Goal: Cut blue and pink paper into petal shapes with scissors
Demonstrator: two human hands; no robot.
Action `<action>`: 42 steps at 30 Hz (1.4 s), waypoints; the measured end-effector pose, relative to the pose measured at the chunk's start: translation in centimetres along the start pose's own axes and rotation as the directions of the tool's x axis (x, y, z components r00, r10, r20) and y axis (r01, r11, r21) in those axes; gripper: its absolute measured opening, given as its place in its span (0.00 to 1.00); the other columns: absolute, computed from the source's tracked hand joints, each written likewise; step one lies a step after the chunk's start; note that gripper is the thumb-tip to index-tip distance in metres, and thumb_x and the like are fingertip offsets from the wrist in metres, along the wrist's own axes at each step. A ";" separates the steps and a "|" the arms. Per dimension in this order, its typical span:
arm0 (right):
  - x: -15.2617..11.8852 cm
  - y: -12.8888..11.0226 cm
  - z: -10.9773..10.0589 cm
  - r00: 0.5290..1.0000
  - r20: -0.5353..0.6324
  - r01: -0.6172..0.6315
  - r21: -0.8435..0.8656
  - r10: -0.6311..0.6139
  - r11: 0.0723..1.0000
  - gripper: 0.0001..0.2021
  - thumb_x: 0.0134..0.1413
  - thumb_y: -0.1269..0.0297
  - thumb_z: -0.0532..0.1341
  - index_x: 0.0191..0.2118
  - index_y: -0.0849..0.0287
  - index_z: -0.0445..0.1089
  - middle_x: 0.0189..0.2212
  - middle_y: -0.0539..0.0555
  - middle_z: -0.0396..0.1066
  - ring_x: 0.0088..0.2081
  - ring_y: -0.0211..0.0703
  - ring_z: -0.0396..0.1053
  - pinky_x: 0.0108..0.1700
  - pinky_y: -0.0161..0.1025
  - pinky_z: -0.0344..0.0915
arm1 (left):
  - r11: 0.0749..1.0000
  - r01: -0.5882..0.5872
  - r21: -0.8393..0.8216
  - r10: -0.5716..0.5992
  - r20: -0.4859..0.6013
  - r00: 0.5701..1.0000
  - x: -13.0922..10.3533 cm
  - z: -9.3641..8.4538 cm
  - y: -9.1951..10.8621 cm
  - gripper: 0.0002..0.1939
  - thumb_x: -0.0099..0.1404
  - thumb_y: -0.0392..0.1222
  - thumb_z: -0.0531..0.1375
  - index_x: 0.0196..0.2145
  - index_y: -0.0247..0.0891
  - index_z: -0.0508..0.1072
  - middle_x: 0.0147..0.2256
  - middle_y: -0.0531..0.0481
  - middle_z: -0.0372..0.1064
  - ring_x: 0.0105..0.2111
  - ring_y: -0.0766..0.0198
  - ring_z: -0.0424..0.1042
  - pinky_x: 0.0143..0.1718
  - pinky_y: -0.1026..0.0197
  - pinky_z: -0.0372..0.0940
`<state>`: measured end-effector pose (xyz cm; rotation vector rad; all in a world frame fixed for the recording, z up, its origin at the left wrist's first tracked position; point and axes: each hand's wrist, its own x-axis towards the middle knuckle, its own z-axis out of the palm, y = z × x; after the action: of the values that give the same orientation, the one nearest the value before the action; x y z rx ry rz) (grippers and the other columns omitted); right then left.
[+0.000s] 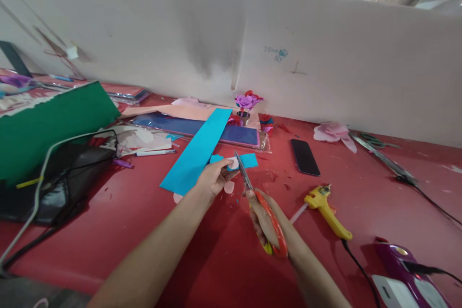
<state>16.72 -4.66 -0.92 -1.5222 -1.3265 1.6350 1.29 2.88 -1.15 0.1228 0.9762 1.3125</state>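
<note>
Over the table [216, 260], the left grip [212, 178] pinches pink paper [234, 163] against blue paper [250, 160]; the right grip [263, 216] holds orange-handled scissors [246, 175].

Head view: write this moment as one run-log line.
left hand: holds pale pink piece; right hand: holds scissors; blades: by piece; table: yellow glue gun, phone

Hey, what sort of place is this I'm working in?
Likely a craft workspace, though whether home or workshop I can't tell. The signs: orange-handled metal scissors in your right hand, a yellow plastic glue gun, and purple and red artificial-looking flowers.
</note>
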 end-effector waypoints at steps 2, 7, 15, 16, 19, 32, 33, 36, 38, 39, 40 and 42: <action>0.1 0.4 -0.1 1.000 -0.004 -0.001 -0.026 0.001 1.000 0.23 0.53 0.38 0.54 0.39 0.56 0.65 0.17 0.42 0.55 0.11 0.31 0.53 0.09 0.28 0.52 | 1.000 0.011 0.001 -0.011 -0.005 1.000 0.2 0.0 -0.2 0.06 0.52 0.26 0.62 0.22 0.33 0.72 0.23 0.49 0.73 0.26 0.66 0.74 0.39 0.58 0.73; -0.5 -0.7 -0.2 0.999 0.028 -0.028 0.054 0.027 0.998 0.23 0.52 0.39 0.56 0.37 0.56 0.63 0.17 0.42 0.54 0.11 0.29 0.50 0.09 0.27 0.52 | 1.000 0.003 0.022 -0.003 -0.013 1.000 0.6 -0.2 0.0 0.06 0.52 0.26 0.62 0.22 0.33 0.72 0.24 0.49 0.73 0.27 0.65 0.74 0.38 0.58 0.72; -0.4 -3.2 -2.0 0.955 -0.161 0.276 0.166 -0.251 0.947 0.24 0.47 0.48 0.65 0.45 0.56 0.62 0.18 0.41 0.60 0.16 0.32 0.58 0.18 0.30 0.58 | 0.815 -0.183 0.550 -0.030 0.355 0.934 -2.7 -0.5 2.4 0.04 0.46 0.34 0.67 0.21 0.34 0.75 0.22 0.49 0.71 0.22 0.68 0.69 0.25 0.67 0.64; -0.3 -3.2 -2.3 0.940 -0.181 0.316 0.157 -0.288 0.936 0.24 0.44 0.53 0.68 0.45 0.56 0.62 0.20 0.42 0.62 0.19 0.33 0.61 0.21 0.31 0.60 | 0.763 -0.221 0.608 -0.064 0.411 0.909 -3.2 -0.3 2.4 0.03 0.46 0.33 0.68 0.21 0.35 0.76 0.23 0.49 0.71 0.23 0.68 0.68 0.26 0.67 0.63; 0.0 -3.0 -2.9 0.940 -0.103 0.338 0.167 -0.325 0.926 0.24 0.44 0.61 0.68 0.47 0.56 0.61 0.25 0.44 0.66 0.27 0.37 0.67 0.32 0.36 0.65 | 0.663 -0.282 0.693 -0.115 0.467 0.877 -4.3 0.2 2.2 0.05 0.43 0.31 0.68 0.18 0.38 0.76 0.25 0.49 0.72 0.25 0.68 0.68 0.27 0.67 0.61; -0.2 -2.7 -0.8 0.853 -0.377 0.480 0.296 -0.361 0.826 0.20 0.48 0.66 0.64 0.46 0.52 0.56 0.29 0.45 0.68 0.30 0.38 0.70 0.35 0.38 0.69 | 0.926 -0.099 0.364 -0.038 0.351 0.935 -5.8 1.6 -2.2 0.08 0.50 0.40 0.68 0.30 0.36 0.78 0.32 0.48 0.75 0.32 0.65 0.72 0.38 0.64 0.64; -0.2 -2.6 -0.6 0.836 -0.418 0.496 0.301 -0.355 0.815 0.20 0.49 0.65 0.63 0.46 0.52 0.56 0.30 0.46 0.68 0.31 0.39 0.71 0.35 0.38 0.69 | 0.956 -0.082 0.281 -0.015 0.324 0.946 -6.2 1.8 -3.0 0.09 0.50 0.40 0.69 0.30 0.36 0.78 0.32 0.48 0.75 0.32 0.66 0.72 0.39 0.64 0.64; -0.2 -2.3 0.0 0.808 -0.476 0.520 0.301 -0.346 0.799 0.20 0.50 0.64 0.64 0.46 0.52 0.55 0.32 0.47 0.69 0.31 0.39 0.71 0.35 0.38 0.70 | 0.991 -0.055 0.121 0.024 0.248 0.968 -7.1 2.2 -4.6 0.08 0.50 0.40 0.69 0.29 0.36 0.78 0.30 0.50 0.75 0.31 0.69 0.71 0.37 0.67 0.64; -0.3 -2.2 0.3 0.808 -0.468 0.525 0.296 -0.358 0.798 0.20 0.50 0.62 0.64 0.46 0.51 0.55 0.32 0.46 0.68 0.28 0.37 0.70 0.32 0.37 0.70 | 0.995 -0.043 0.085 0.022 0.232 0.973 -7.3 2.3 -4.6 0.06 0.51 0.40 0.69 0.27 0.36 0.77 0.27 0.52 0.74 0.28 0.70 0.71 0.35 0.68 0.64; -0.4 -2.2 0.3 0.816 -0.449 0.519 0.288 -0.365 0.805 0.20 0.50 0.61 0.64 0.46 0.51 0.55 0.32 0.46 0.68 0.26 0.36 0.68 0.30 0.36 0.69 | 0.996 -0.050 0.080 0.030 0.228 0.973 -7.2 2.3 -4.3 0.06 0.51 0.40 0.69 0.25 0.36 0.77 0.27 0.52 0.74 0.28 0.71 0.70 0.34 0.68 0.64; -0.6 -2.3 0.3 0.833 -0.418 0.500 0.282 -0.364 0.819 0.19 0.51 0.59 0.64 0.46 0.51 0.56 0.30 0.45 0.67 0.24 0.36 0.67 0.28 0.35 0.68 | 0.994 -0.071 0.083 0.051 0.220 0.974 -7.0 2.2 -3.7 0.05 0.50 0.39 0.69 0.24 0.36 0.76 0.26 0.53 0.74 0.28 0.70 0.71 0.34 0.68 0.64; -1.1 -2.5 0.1 0.902 -0.292 0.397 0.268 -0.319 0.878 0.19 0.53 0.53 0.62 0.48 0.51 0.58 0.26 0.45 0.64 0.21 0.37 0.64 0.24 0.35 0.64 | 0.982 -0.145 0.117 0.120 0.199 0.973 -6.4 2.1 -2.1 0.05 0.48 0.37 0.69 0.23 0.36 0.76 0.26 0.53 0.74 0.28 0.70 0.71 0.34 0.68 0.64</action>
<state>16.32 -4.72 1.81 -1.1513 -1.0714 1.3057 4.64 -2.29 2.27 0.4145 0.9010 1.3309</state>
